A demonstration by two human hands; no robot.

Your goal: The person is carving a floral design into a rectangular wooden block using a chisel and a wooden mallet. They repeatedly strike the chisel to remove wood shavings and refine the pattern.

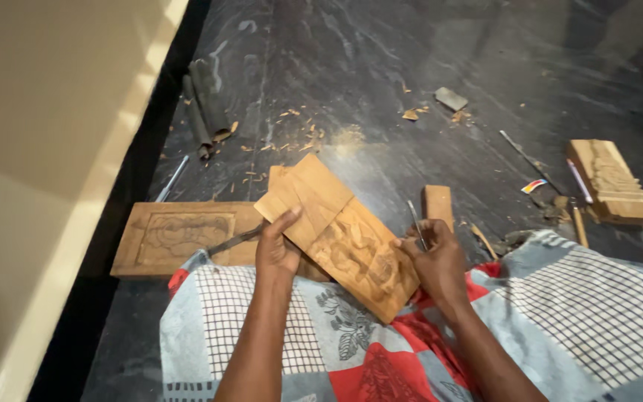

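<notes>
- On our lap, over the patterned cloth (262, 313), rests the carved wooden panel (340, 234); relief partly cut, we judge, edges plain.
- Left hand (277, 249): fingers wrapped on the panel's edge.
- Right hand (437, 260): fingers clamped on a slim chisel (415, 221).
- Chips (292, 141) litter the dark floor (411, 59).

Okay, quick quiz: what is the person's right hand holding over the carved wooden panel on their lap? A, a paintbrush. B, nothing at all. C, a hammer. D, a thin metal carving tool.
D: the right hand is closed around a thin metal carving tool at the edge of the carved wooden panel, while the left hand steadies the panel's other side.
</notes>
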